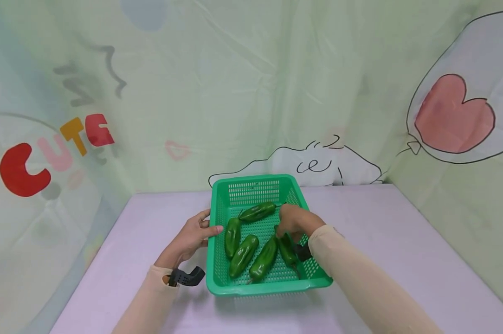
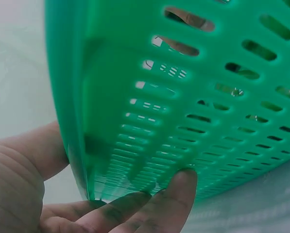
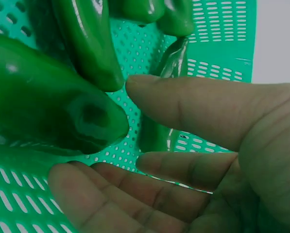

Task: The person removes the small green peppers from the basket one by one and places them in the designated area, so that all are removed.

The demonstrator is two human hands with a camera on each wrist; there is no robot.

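Observation:
A green perforated plastic basket (image 1: 260, 290) holds several long green peppers, among them one (image 1: 257, 212) at the back and one (image 1: 232, 237) along the left side. My left hand (image 1: 195, 236) grips the basket's left rim, thumb on top; the left wrist view shows its fingers against the outside of the slotted wall (image 2: 208, 102). Inside the basket, at the right, my right hand (image 1: 295, 220) reaches down over a pepper (image 1: 286, 253). In the right wrist view its thumb (image 3: 183, 104) and fingers are spread apart, close to the tip of a large pepper (image 3: 52, 107), pinching nothing.
The basket is over a pale lilac table (image 1: 368, 241). A light green printed curtain (image 1: 235, 93) encloses the table at the back and both sides. Black wrist mounts, one of them at the left sleeve (image 1: 187, 277), stick out near the basket.

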